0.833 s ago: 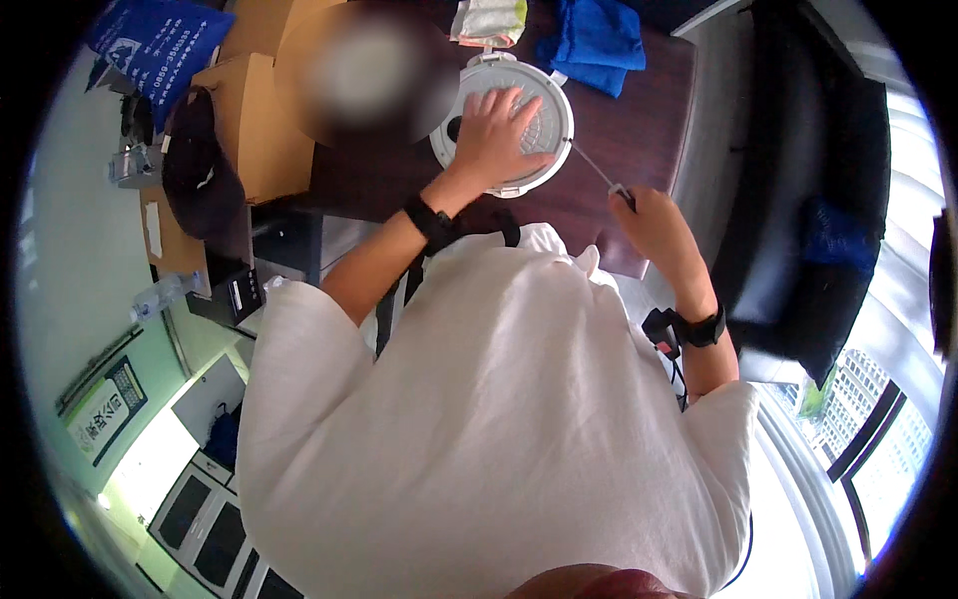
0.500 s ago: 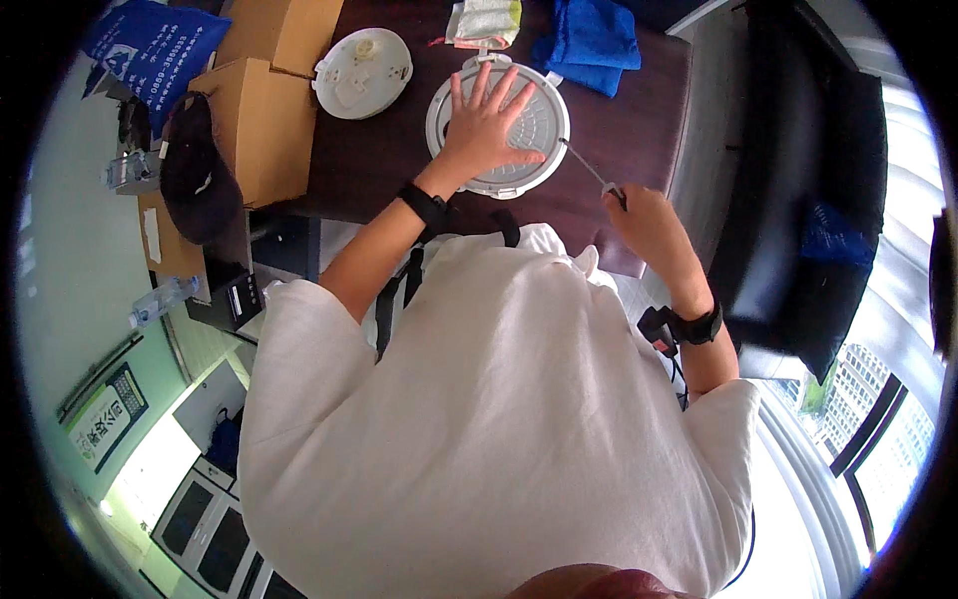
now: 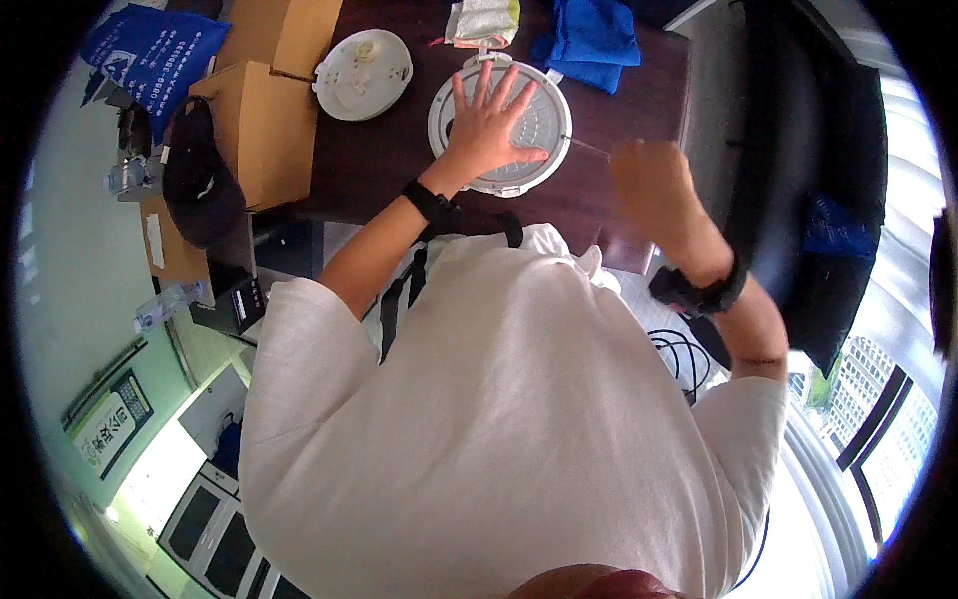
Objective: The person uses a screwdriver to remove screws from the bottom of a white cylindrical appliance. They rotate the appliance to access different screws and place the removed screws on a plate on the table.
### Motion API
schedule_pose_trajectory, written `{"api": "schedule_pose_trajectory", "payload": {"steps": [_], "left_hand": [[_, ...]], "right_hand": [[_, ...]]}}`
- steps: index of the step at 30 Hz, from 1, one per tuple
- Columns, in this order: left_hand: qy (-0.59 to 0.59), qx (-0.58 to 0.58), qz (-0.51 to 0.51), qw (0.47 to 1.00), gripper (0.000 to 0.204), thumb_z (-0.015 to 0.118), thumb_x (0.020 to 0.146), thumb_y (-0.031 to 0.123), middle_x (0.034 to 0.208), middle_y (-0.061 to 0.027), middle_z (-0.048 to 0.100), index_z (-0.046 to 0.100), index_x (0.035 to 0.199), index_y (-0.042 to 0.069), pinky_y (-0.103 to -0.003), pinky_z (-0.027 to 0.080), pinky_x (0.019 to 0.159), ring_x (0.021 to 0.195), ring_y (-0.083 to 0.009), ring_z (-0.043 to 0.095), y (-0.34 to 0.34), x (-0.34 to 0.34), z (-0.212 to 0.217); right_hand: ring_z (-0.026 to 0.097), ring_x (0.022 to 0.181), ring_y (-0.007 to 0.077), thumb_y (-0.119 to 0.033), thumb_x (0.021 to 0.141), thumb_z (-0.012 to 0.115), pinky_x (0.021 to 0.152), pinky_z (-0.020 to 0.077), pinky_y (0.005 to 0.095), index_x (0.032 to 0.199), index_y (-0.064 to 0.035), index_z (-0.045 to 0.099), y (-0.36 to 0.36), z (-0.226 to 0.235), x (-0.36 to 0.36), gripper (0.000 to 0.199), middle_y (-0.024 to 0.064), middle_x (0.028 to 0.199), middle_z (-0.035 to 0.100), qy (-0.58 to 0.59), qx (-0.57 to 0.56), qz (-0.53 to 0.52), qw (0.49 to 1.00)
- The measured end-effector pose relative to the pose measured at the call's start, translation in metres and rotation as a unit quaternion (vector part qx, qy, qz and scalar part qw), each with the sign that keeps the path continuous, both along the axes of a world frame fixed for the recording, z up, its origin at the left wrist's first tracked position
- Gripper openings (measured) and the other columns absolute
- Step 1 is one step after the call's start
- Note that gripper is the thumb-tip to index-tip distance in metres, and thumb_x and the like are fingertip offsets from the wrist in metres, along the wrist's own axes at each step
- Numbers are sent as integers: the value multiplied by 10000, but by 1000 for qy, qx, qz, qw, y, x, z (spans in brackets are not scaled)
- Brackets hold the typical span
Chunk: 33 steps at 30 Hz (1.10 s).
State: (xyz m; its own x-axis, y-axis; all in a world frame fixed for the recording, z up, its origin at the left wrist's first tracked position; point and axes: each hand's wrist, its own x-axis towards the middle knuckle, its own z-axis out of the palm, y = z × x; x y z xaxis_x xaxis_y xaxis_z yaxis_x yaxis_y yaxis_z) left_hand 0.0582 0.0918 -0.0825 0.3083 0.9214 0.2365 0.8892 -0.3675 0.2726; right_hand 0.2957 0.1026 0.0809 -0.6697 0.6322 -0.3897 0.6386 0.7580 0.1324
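Observation:
My left hand lies flat with fingers spread on a round white-and-grey appliance part, which looks like a lid or base with clips on its rim. To the right, my right hand is closed in a fist around a screwdriver. Only its thin metal shaft shows, as the hand hides the handle. The shaft points left, and its tip meets the right rim of the round part.
A white round cover with small pieces in it sits to the left. Behind lie a folded pale cloth and a blue cloth. An open cardboard box and a dark cap stand at the left; a black sofa is at the right.
My right hand has moved up and slightly right, turning so its back faces up and the elbow swings outward. The screwdriver tip stays at the rim. My left hand has hardly moved.

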Motion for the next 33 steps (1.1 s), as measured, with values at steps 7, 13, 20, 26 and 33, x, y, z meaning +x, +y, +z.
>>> {"api": "schedule_pose_trajectory", "payload": {"steps": [7,13,20,26,33], "left_hand": [[6,-6,5,1000,1068,579,673,840,1595,-115,241,346,1518,231,-748,33,1076,1472,-436,120,-2,1,-1],[13,-4,9,1000,1070,570,672,847,1597,-105,238,344,1518,233,-741,34,1083,1476,-424,116,-2,2,1],[21,-2,14,1000,1061,585,672,833,1591,-109,249,370,1504,211,-727,36,1093,1477,-410,124,-2,1,2],[19,-21,12,1000,1061,614,667,810,1590,-117,244,378,1501,198,-724,31,1098,1483,-405,108,-2,2,5],[-2,-16,11,1000,1060,628,670,794,1582,-128,252,373,1503,190,-730,31,1097,1480,-406,123,-3,1,4]], "right_hand": [[631,865,186,-155,782,679,733,476,323,844,-186,685,49,-7,15,69,11,891,619,8,143,115,983],[556,1011,191,-199,781,672,879,386,338,914,-177,683,65,3,-3,135,-23,965,589,9,185,206,961],[535,1011,178,-274,765,692,843,375,321,793,-217,742,75,-6,-51,81,-63,890,611,-30,193,320,927],[588,977,187,-258,760,698,799,402,336,768,-210,749,72,0,-66,71,-47,835,650,-73,206,325,920],[690,763,351,-281,835,639,662,529,447,829,-44,719,87,-6,17,250,184,780,691,95,-104,-4,990]]}}
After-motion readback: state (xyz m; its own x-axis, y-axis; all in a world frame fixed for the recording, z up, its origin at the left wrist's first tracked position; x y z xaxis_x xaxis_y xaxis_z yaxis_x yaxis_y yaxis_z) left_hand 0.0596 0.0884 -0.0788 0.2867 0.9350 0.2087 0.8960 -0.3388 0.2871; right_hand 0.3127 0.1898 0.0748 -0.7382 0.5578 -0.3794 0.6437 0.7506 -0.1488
